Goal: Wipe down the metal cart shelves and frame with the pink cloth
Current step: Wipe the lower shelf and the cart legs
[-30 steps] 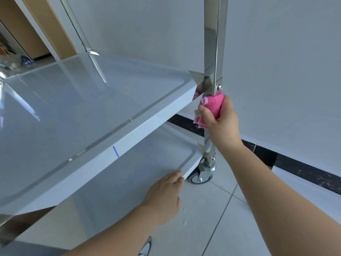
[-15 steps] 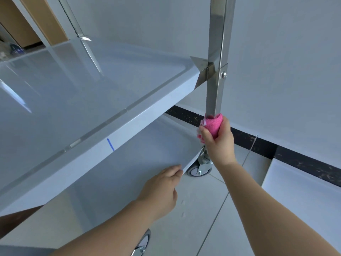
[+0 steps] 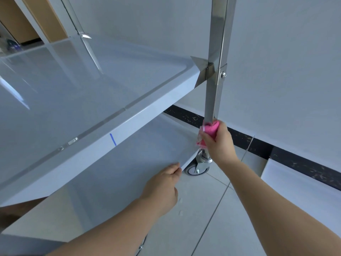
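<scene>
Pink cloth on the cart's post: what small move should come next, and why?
Probably slide the pink cloth down the last short stretch of the post. The right hand grips the cloth wrapped round the post just above the caster, and a little bare metal shows below it. The left hand touches the edge of the lower shelf, perhaps as a brace.

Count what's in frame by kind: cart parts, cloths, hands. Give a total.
Shelves: 2, upper shelf and lower shelf
Upright posts: 2, near post and far post
Casters: 2, corner caster and second caster, mostly hidden by the left forearm
Cloths: 1, pink cloth
Hands: 2, left hand and right hand
Total: 9
</scene>
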